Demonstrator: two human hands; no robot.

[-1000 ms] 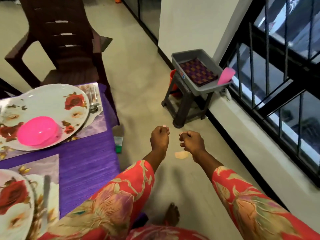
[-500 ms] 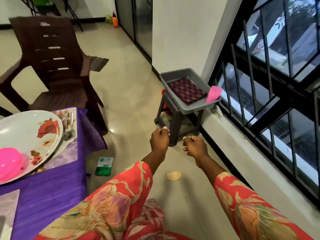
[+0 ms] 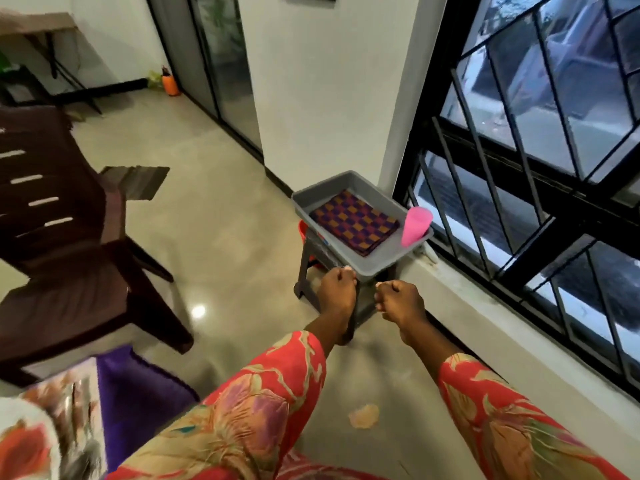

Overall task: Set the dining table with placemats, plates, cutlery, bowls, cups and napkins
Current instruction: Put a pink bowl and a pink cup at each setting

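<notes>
Standing far left is a dark brown plastic chair [image 3: 69,237]. Below it, the worktop with a purple cloth [image 3: 138,386] shows a blurry flowered plate [image 3: 24,441], so some places look set already. The person's left hand [image 3: 337,289] and right hand [image 3: 398,301] are both curled into fists and hold nothing. They reach toward a grey plastic tub [image 3: 377,268] on a dark stool [image 3: 311,268], likely to fetch more things. Inside lie a folded purple and orange checked napkin [image 3: 353,221] and, at the right edge, a pink plastic cup [image 3: 415,225] tipped over.
</notes>
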